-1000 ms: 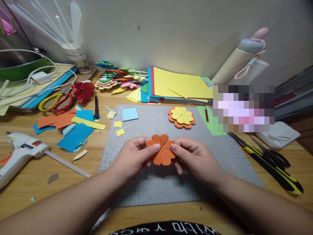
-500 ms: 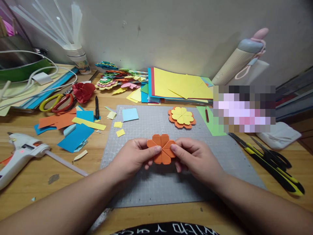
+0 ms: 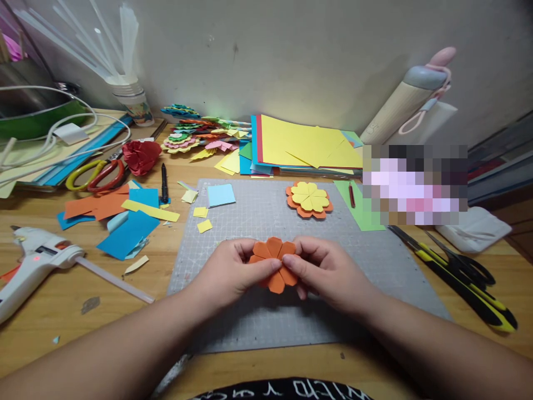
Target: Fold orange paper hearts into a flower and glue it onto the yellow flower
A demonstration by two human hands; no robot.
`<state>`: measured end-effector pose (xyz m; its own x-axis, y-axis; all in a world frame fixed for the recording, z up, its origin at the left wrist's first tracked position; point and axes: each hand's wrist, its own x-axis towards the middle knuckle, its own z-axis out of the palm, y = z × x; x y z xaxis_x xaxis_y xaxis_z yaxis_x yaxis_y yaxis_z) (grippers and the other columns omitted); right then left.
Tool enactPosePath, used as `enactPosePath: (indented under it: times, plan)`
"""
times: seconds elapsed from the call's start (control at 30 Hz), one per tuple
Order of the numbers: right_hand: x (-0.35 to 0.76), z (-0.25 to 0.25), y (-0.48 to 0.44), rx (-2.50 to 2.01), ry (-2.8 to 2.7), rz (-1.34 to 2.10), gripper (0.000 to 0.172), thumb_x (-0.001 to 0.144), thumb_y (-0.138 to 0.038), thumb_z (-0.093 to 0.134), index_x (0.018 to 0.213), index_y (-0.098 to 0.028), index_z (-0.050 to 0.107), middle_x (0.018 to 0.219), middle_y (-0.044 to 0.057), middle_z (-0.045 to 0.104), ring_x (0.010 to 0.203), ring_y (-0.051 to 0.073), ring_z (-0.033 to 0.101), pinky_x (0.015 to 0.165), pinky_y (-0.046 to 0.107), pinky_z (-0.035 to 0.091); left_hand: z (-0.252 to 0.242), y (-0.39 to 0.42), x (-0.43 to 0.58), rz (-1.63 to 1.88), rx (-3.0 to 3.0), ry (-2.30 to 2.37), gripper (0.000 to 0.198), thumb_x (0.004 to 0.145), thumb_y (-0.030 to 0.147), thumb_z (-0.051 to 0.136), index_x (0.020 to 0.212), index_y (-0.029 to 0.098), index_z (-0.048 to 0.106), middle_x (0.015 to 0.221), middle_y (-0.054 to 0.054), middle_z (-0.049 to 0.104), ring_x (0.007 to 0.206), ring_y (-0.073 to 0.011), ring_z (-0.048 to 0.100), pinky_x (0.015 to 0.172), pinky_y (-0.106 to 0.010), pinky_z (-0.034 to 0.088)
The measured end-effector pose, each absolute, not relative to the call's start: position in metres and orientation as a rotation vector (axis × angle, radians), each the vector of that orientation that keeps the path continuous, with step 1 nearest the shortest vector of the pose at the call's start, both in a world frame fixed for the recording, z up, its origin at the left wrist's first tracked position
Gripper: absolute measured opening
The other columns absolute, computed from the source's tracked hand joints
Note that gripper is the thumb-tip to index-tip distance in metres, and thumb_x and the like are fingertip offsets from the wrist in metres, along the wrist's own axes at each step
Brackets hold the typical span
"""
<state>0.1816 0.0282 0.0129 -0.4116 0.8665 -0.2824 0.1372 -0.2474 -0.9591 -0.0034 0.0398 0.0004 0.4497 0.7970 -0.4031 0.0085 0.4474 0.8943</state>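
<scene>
Between both hands is an orange folded paper flower (image 3: 275,280), held above the grey cutting mat (image 3: 233,322). My left hand (image 3: 235,266) grips it from the left, thumb pressed on its front near the centre. From the right, my right hand (image 3: 322,266) pinches it the same way, the two thumb tips almost meeting. Fingers behind the flower are mostly hidden. Farther back on the mat lies a layered flower (image 3: 309,197), yellow on top of orange. A light blue paper square (image 3: 221,195) and small yellow squares (image 3: 204,226) lie at the mat's left.
At left are a glue gun (image 3: 45,261), blue and orange paper scraps (image 3: 129,236), a black pen (image 3: 164,183) and scissors (image 3: 100,172). A paper stack (image 3: 308,141) and finished paper flowers (image 3: 183,141) line the wall. Right: a yellow-black cutter (image 3: 453,283) and black scissors (image 3: 470,266).
The orange flower has turned slightly and moved a little lower, toward me. Both thumbs have come closer together over its centre. The things on the table stay put.
</scene>
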Motion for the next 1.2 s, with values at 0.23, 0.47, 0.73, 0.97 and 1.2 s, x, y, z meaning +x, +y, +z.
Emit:
enactPosePath:
  times: [0.23, 0.47, 0.73, 0.97, 1.2]
  plan:
    - [0.184, 0.005, 0.030, -1.182, -1.391, 1.947, 0.033, 0.088, -0.048, 0.055, 0.081, -0.016, 0.058, 0.051, -0.004, 0.054, 0.037, 0.005, 0.042, 0.037, 0.017, 0.028, 0.001, 0.039, -0.002, 0.606, 1.027, 1.021, 0.026, 0.073, 0.035, 0.074, 0.084, 0.012, 0.070, 0.081, -0.007, 0.072, 0.071, -0.0160, 0.063, 0.068, -0.026, 0.045]
    - [0.183, 0.002, 0.029, -1.212, -1.246, 1.775, 0.032, 0.089, -0.045, 0.054, 0.078, -0.016, 0.061, 0.050, -0.003, 0.057, 0.037, 0.006, 0.042, 0.037, 0.017, 0.027, 0.002, 0.041, 0.000, 0.778, 0.879, 0.961, 0.037, 0.072, 0.037, 0.076, 0.099, 0.015, 0.064, 0.067, 0.002, 0.064, 0.043, -0.0045, 0.045, 0.041, -0.017, 0.033]
    - [0.181, 0.001, 0.028, -1.200, -1.173, 1.735, 0.030, 0.088, -0.044, 0.057, 0.081, -0.016, 0.063, 0.049, -0.002, 0.058, 0.038, 0.006, 0.045, 0.038, 0.017, 0.031, 0.000, 0.040, -0.001, 0.655, 0.916, 1.011, 0.032, 0.072, 0.042, 0.073, 0.065, 0.017, 0.055, 0.041, 0.007, 0.050, 0.034, -0.0050, 0.040, 0.039, -0.018, 0.027]
    - [0.181, 0.000, 0.027, -1.182, -1.191, 1.745, 0.031, 0.088, -0.046, 0.058, 0.079, -0.016, 0.062, 0.050, -0.003, 0.058, 0.039, 0.007, 0.047, 0.037, 0.018, 0.032, -0.001, 0.040, -0.001, 0.655, 0.925, 0.980, 0.031, 0.072, 0.042, 0.073, 0.067, 0.015, 0.057, 0.043, 0.007, 0.051, 0.035, -0.0047, 0.041, 0.039, -0.018, 0.031]
    - [0.182, 0.000, 0.025, -1.197, -1.283, 1.746, 0.032, 0.090, -0.045, 0.054, 0.077, -0.016, 0.061, 0.051, -0.002, 0.057, 0.040, 0.007, 0.046, 0.038, 0.018, 0.033, 0.000, 0.040, 0.001, 0.658, 0.918, 0.932, 0.034, 0.070, 0.042, 0.075, 0.084, 0.014, 0.061, 0.056, 0.006, 0.055, 0.041, -0.0054, 0.043, 0.036, -0.017, 0.035]
